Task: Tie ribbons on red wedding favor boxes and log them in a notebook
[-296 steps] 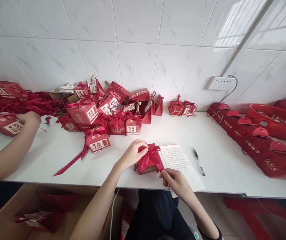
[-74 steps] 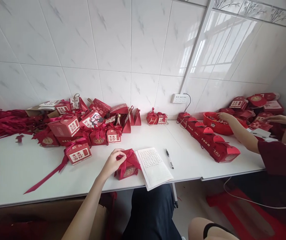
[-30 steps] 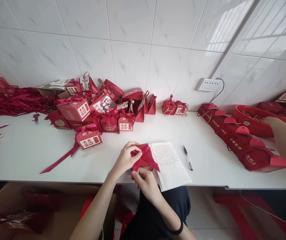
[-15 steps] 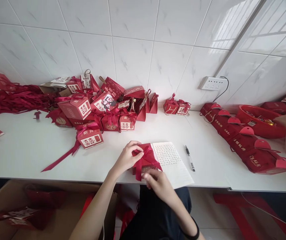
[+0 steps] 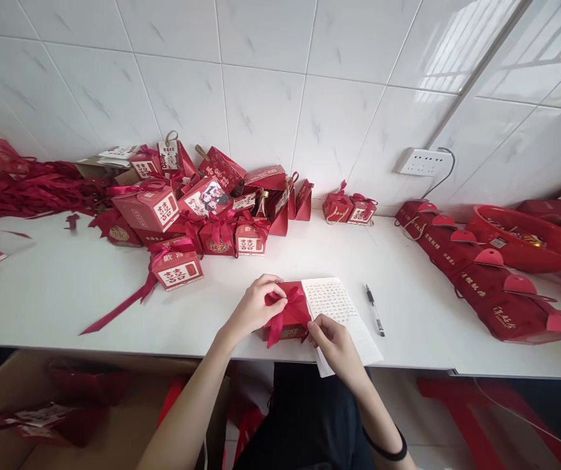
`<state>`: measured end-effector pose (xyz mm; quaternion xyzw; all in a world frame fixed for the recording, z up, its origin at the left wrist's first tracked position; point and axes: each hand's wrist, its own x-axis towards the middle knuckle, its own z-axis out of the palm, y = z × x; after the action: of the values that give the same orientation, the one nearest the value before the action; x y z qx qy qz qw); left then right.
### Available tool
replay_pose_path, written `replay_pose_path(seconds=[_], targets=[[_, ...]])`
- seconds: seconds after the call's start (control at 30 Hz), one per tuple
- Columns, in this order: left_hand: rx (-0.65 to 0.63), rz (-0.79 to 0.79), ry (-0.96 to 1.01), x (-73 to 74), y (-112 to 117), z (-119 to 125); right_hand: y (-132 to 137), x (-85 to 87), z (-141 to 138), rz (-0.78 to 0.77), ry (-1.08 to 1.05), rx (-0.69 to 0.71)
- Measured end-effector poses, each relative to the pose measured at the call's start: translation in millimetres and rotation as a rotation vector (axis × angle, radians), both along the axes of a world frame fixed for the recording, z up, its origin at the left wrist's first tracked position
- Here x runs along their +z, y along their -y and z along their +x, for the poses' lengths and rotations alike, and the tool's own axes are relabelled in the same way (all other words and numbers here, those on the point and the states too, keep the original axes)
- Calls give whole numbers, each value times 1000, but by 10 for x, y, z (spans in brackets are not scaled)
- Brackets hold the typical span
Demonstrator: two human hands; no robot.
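A small red gift box (image 5: 285, 331) sits at the table's front edge, with a dark red ribbon (image 5: 277, 322) tied in a bow across its top. The thumb and fingers of my left hand (image 5: 255, 305) are closed on the bow at the upper left. At the box's right side, my right hand (image 5: 335, 343) pinches a ribbon end. Its fingertips partly hide that end. Beneath my right hand lies an open notebook (image 5: 332, 303) with handwritten lines, touching or just beside the box. To its right rests a black pen (image 5: 374, 309).
Red gift boxes (image 5: 202, 215) are piled at the back left, beside a heap of ribbons (image 5: 30, 189). A row of boxes (image 5: 486, 287) and a red basin (image 5: 549, 254) with wrapped items stand right. Below the table's left side, a carton (image 5: 147, 391) holds red boxes.
My right hand has moved up and right, onto the ribbon end. My left hand stays on the bow. Another person's arm has left the basin at the right.
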<state>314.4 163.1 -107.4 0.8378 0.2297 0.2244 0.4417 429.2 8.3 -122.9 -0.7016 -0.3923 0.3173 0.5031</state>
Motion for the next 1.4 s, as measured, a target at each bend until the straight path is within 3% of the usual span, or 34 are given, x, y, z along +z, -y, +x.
replay_pose_path(seconds=[0.27,0.37,0.47,0.63,0.73,0.9,1.0,1.2,1.4], targets=[[-13,-1,-9,-2,-10,-3,61,31,56,-12,26,25],[-12,-15,17,-7,3,-12,31,89,157,35,59,-90],[81,-72,83,-34,2,-31,-88,165,290,86,147,-169],[238,-21,79,-71,-44,-103,-351,213,379,67,258,-32],[244,32,22,-32,-52,-121,-429,217,321,35,270,-22],[206,72,34,70,-30,-77,-424,231,219,57,85,-54],[184,-63,44,108,-16,-82,-400,212,209,98,6,-76],[22,-573,121,154,1,-137,-399,146,204,170,-212,-71],[-124,-765,196,149,-35,-166,-422,121,171,230,-370,-78]])
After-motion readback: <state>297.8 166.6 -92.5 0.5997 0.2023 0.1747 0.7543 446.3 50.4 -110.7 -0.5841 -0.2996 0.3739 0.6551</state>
